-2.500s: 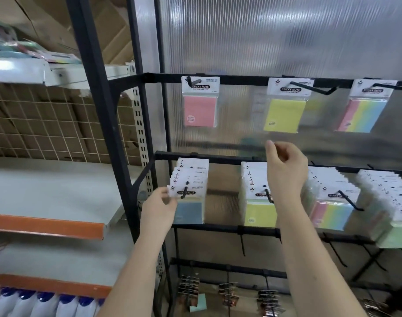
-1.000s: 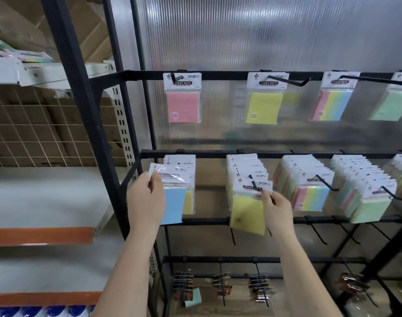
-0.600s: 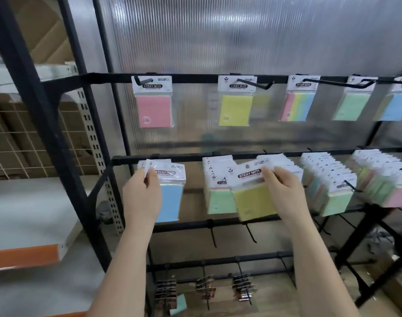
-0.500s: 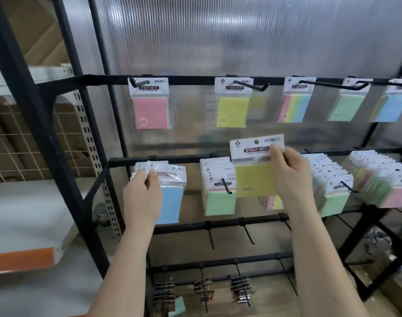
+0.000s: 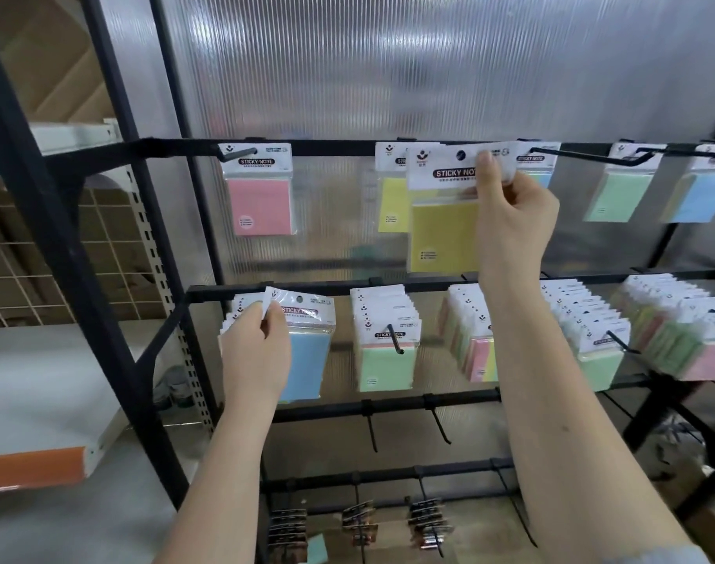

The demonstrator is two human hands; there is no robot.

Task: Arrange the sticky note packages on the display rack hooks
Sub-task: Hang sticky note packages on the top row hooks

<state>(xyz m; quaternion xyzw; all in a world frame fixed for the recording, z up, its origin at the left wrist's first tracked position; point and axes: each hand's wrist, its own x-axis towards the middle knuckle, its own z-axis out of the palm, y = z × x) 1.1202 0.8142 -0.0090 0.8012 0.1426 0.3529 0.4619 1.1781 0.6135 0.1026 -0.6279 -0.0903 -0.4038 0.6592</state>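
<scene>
We face a black metal display rack (image 5: 347, 147) with thin wire hooks, backed by ribbed translucent plastic sheeting (image 5: 429, 67). Our right hand (image 5: 514, 221), raised to the top rail, pinches the white card header of a glossy yellow sticky note package (image 5: 441, 234), held before the hanging yellow pack (image 5: 392, 205). Our left hand (image 5: 258, 356), lower, pinches the blue package (image 5: 307, 360) by its header at the middle rail.

My right hand (image 5: 510, 221) pinches a yellow package (image 5: 443, 234) up at the top rail (image 5: 331, 146); my left hand (image 5: 254, 356) grips a blue package (image 5: 309, 360).
</scene>
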